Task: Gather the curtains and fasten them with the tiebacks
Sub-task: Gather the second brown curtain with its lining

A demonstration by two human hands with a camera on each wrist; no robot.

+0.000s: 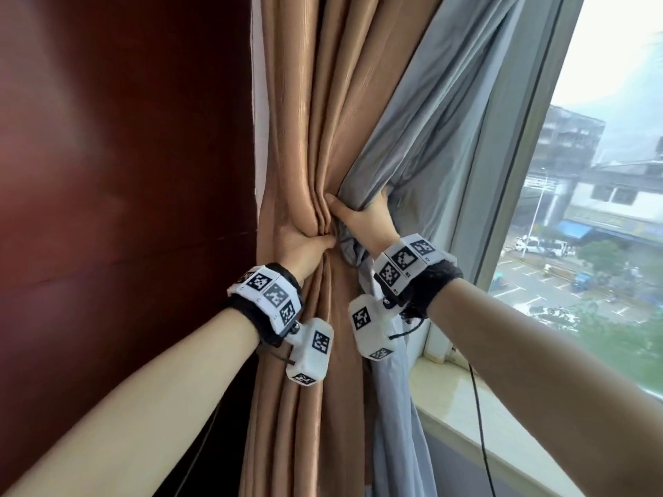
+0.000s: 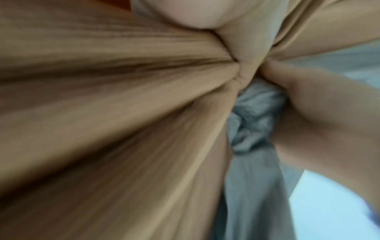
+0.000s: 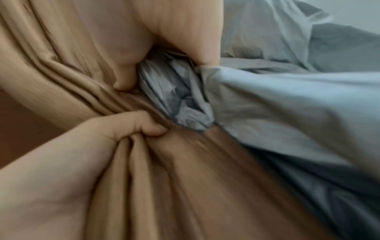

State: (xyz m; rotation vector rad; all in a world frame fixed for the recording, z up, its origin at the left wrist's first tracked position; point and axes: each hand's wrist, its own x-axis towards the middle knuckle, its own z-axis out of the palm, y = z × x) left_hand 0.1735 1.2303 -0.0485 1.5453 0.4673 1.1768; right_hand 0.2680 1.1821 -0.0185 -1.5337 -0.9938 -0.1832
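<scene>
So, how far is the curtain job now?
Gathered: the tan curtain and grey lining are bunched at one waist. In hand: the left hand and right hand grip that bunch. Left: fastening; no tieback is visible.

Both hands, left (image 1: 305,245) and right (image 1: 366,217), are raised side by side, fingers curled tight.

We find no words, brands or numbers that can be read anywhere. The wrist bands (image 1: 267,294) and their white blocks (image 1: 373,326) carry only black-and-white square marker patterns, and the shopfronts (image 1: 606,224) at three o'clock are too blurred to read.
</scene>
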